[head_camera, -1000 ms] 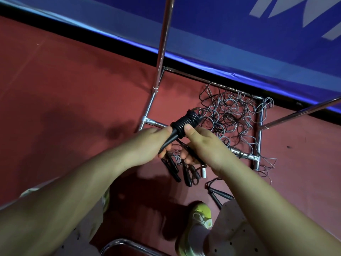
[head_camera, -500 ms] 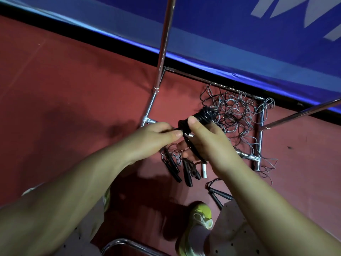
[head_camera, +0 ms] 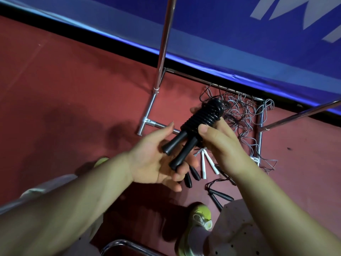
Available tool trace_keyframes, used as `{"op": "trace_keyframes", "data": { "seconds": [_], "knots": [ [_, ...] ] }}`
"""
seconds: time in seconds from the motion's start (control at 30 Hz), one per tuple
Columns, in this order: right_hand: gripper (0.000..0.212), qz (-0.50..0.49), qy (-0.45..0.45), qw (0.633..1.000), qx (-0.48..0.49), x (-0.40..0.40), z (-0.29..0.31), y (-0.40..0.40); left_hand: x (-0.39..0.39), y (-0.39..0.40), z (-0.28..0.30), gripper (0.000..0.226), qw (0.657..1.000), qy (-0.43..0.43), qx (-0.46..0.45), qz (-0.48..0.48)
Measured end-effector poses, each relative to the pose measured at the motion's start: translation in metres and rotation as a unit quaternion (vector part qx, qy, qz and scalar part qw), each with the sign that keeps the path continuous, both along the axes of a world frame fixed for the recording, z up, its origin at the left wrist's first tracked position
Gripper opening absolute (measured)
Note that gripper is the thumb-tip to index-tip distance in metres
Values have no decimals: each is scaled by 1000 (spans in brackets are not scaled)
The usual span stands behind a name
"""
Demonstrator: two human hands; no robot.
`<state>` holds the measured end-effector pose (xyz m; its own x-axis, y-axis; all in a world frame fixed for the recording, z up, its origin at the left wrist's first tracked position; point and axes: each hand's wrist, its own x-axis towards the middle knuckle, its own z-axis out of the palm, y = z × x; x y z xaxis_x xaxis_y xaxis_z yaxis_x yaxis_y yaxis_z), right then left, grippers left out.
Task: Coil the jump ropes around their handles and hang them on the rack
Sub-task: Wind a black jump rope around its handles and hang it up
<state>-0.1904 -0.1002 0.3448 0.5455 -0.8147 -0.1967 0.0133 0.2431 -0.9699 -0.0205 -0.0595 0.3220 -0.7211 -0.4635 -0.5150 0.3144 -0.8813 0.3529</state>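
Observation:
A black jump rope (head_camera: 200, 120) is wound tightly round its two black handles, whose free ends point down-left. My right hand (head_camera: 219, 143) grips the coiled part, thumb on top. My left hand (head_camera: 156, 159) lies palm-up under the handle ends with its fingers spread, touching them lightly. Below my hands a tangle of grey and black ropes (head_camera: 243, 115) lies on the floor inside the base of the chrome rack (head_camera: 162, 52). Loose white handles (head_camera: 207, 161) and black handles (head_camera: 219, 195) lie beside it.
The rack's upright pole rises at centre top, and a second chrome bar (head_camera: 299, 115) crosses at the right. A blue banner (head_camera: 239, 34) runs behind along the red floor. My yellow shoe (head_camera: 198, 224) stands at the bottom, and a curved chrome tube (head_camera: 120, 244) lies near the lower edge.
My left hand has let go of the handles and opened beneath them. The coiled rope has turned so both handle ends show, and white handles on the floor have come into view.

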Motion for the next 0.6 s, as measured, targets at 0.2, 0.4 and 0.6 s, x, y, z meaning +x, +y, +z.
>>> {"op": "trace_keyframes", "data": {
  "seconds": [0.2,0.4,0.6],
  "knots": [
    [43,34,151,986,-66,-8,-16,-6,2,-10,5,70,986,-146,-75,16],
    [51,95,229,969,-19,0,-16,-4,-3,-10,0,66,945,-306,-102,49],
    [82,113,313,943,-12,2,-17,-4,-4,-11,-1,61,883,-421,-194,78]
  ]
}}
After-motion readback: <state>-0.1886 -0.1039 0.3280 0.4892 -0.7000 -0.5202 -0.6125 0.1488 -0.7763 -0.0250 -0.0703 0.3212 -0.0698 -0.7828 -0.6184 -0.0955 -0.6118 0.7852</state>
